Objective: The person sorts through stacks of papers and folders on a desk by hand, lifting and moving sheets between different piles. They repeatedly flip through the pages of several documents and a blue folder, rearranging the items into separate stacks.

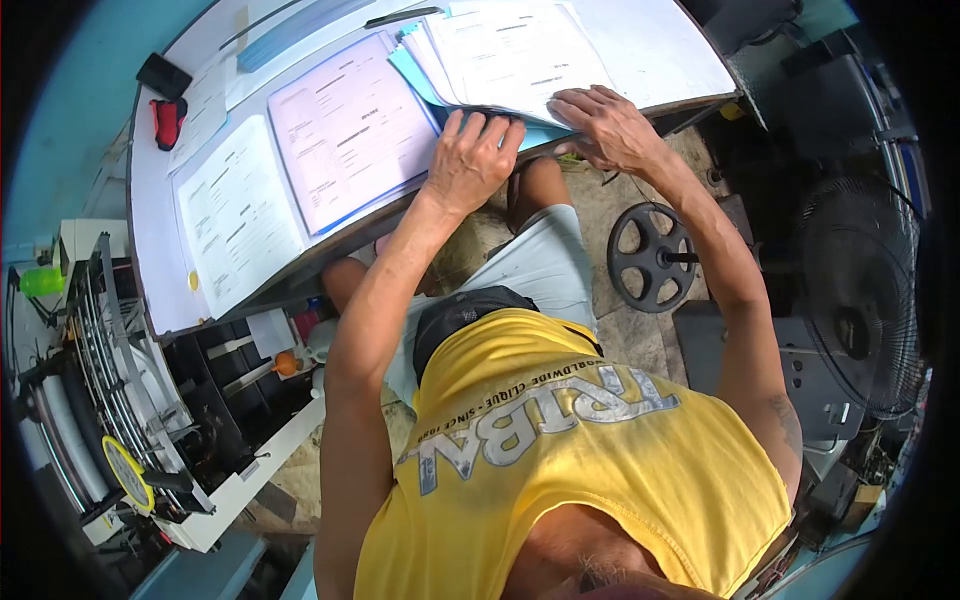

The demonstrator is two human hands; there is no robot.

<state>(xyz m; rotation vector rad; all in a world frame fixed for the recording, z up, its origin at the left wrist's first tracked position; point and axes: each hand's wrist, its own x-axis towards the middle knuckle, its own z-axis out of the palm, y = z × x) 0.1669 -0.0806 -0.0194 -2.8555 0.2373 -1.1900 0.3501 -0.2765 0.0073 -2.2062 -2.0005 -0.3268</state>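
A thick stack of printed forms (pixel 520 50), with white, pinkish and blue sheets fanned at its left side, lies at the table's near edge. Curled over the stack's lower left corner are the fingers of my left hand (pixel 475 158); its thumb is hidden. My right hand (pixel 608 132) grips the lower right corner, fingers on the top sheet and thumb out of sight below. To the left lies a pile of pink forms (pixel 350 130) with a blue edge beneath. Farther left, white forms (pixel 240 215) rest near the table edge.
A black pen (pixel 403 17) lies behind the forms. A phone (pixel 163 76) and a red-and-black object (pixel 168 123) sit at the table's left. Below right are a black handwheel (pixel 650 257) and a fan (pixel 858 300). A machine with rollers (pixel 110 370) stands at left.
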